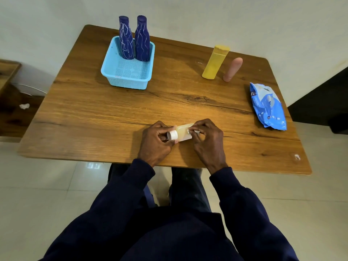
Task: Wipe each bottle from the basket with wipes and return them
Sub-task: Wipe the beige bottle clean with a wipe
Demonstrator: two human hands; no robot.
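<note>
The right hand is covering most of the wipe, pinching it against the pale bottle. The left hand is gripping its cap end. The bottle is lying crosswise near the desk's front edge, cap pointing left.

two bottles in basket, wipes pack right

No word or number can be read with certainty. The blue wipes pack at the right side of the table carries printing: a small dark logo near its far corner and a small dark square mark lower on its front, but both are too small and blurred to make out the letters. In the light blue basket a small reddish mark lies on the floor, also not readable.
</note>
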